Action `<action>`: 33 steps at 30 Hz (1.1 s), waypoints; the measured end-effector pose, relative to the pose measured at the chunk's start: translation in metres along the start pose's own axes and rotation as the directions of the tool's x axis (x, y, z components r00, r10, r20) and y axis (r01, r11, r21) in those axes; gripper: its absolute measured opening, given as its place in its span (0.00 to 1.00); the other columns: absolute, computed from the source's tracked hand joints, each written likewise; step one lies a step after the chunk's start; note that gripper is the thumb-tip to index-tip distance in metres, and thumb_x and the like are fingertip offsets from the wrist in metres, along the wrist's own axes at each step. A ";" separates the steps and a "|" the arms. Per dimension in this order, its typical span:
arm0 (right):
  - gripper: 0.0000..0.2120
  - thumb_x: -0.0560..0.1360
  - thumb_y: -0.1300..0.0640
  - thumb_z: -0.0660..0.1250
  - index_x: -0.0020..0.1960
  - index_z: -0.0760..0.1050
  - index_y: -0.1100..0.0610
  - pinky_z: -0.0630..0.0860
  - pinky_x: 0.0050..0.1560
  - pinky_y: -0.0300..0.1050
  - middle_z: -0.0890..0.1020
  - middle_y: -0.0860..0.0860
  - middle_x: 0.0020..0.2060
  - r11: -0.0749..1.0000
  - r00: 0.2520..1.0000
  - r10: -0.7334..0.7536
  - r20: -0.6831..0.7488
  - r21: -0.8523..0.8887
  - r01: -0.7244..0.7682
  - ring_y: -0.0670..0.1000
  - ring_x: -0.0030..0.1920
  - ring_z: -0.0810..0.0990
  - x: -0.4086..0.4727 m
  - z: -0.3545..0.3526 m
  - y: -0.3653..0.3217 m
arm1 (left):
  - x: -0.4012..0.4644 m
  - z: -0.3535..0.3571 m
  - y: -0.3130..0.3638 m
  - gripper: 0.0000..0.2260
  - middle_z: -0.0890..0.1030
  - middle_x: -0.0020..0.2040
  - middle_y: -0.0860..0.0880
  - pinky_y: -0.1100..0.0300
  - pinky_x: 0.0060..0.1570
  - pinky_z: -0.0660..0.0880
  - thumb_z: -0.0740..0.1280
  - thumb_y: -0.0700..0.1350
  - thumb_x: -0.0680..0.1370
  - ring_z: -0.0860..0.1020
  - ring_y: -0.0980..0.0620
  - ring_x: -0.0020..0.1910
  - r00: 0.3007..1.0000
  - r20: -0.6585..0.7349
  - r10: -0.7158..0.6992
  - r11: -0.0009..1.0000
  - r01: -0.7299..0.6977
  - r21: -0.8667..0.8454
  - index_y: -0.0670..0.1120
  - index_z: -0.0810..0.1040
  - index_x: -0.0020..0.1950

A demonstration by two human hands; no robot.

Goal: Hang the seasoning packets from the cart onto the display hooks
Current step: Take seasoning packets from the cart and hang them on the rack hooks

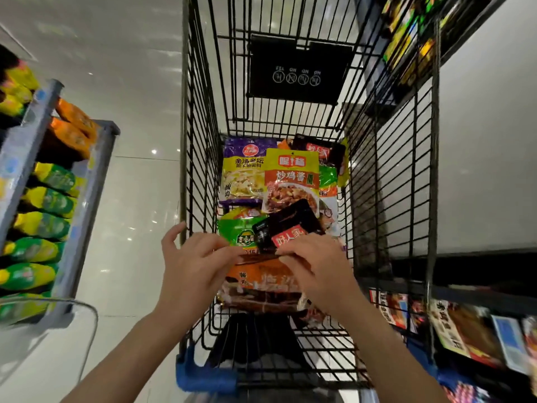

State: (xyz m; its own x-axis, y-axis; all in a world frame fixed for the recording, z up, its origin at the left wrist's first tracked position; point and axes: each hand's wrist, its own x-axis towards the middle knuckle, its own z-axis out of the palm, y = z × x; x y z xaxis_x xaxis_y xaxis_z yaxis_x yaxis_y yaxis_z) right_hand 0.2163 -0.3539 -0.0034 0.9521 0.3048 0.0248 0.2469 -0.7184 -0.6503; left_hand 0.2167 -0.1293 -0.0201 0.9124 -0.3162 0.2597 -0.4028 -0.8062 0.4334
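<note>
Black wire cart (200,117) holds seasoning packets (290,181); both hands, left hand (191,271) and right hand (316,269), pinch a black packet (286,225).

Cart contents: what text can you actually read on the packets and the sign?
"炒鸡酱" on the yellow-topped packet.
"金汤老坛" on the purple-and-yellow packet.
"好人家" on the black packet that both hands pinch.
"NO", upside down, on the black plastic sign.
Shelf labels and remaining packets: too blurred.
</note>
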 end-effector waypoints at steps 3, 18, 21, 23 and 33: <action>0.08 0.74 0.54 0.65 0.47 0.82 0.54 0.73 0.50 0.45 0.84 0.46 0.43 1.000 0.985 0.020 0.173 -0.008 -0.019 0.48 0.45 0.79 0.005 0.022 0.010 | -0.011 0.011 -0.006 0.05 0.79 0.36 0.55 0.33 0.62 0.57 0.68 0.52 0.74 0.76 0.51 0.47 0.980 0.184 -0.071 0.986 0.041 0.162 0.54 0.83 0.42; 0.32 0.76 0.46 0.65 0.75 0.57 0.50 0.56 0.73 0.55 0.58 0.53 0.75 0.903 0.751 0.362 0.552 -0.408 -0.135 0.56 0.75 0.54 0.141 0.093 0.184 | -0.034 0.030 -0.016 0.09 0.78 0.34 0.52 0.33 0.64 0.60 0.62 0.43 0.72 0.73 0.49 0.50 0.979 0.190 -0.074 0.956 0.015 0.293 0.54 0.73 0.51; 0.36 0.75 0.43 0.65 0.77 0.52 0.48 0.48 0.73 0.63 0.52 0.52 0.77 0.843 0.635 0.393 0.665 -0.537 0.041 0.57 0.76 0.48 0.151 0.111 0.196 | -0.034 0.030 -0.016 0.08 0.78 0.34 0.53 0.33 0.64 0.61 0.61 0.43 0.74 0.73 0.49 0.50 0.975 0.200 -0.093 0.950 0.027 0.310 0.54 0.73 0.50; 0.39 0.73 0.43 0.68 0.77 0.52 0.49 0.46 0.71 0.66 0.54 0.53 0.76 0.799 0.586 0.432 0.686 -0.592 0.105 0.58 0.75 0.50 0.147 0.115 0.198 | -0.034 0.030 -0.015 0.07 0.78 0.34 0.53 0.34 0.63 0.61 0.58 0.43 0.79 0.73 0.49 0.50 0.980 0.177 -0.088 0.944 0.026 0.328 0.54 0.73 0.50; 0.15 0.75 0.53 0.66 0.61 0.77 0.54 0.71 0.57 0.49 0.78 0.55 0.60 0.855 0.757 0.320 0.569 -0.518 0.028 0.57 0.59 0.75 0.125 0.094 0.210 | -0.034 0.029 -0.011 0.08 0.78 0.34 0.53 0.36 0.65 0.59 0.56 0.45 0.80 0.73 0.50 0.50 0.988 0.124 -0.090 0.950 0.048 0.309 0.54 0.74 0.50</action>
State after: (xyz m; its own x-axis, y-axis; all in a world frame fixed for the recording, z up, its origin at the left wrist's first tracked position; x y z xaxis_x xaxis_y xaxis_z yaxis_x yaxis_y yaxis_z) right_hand 0.3706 -0.4081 -0.2080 0.6975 0.3565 -0.6216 0.3309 -0.9297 -0.1618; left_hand 0.1922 -0.1240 -0.0589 0.9468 -0.3021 0.1109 -0.3169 -0.9353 0.1575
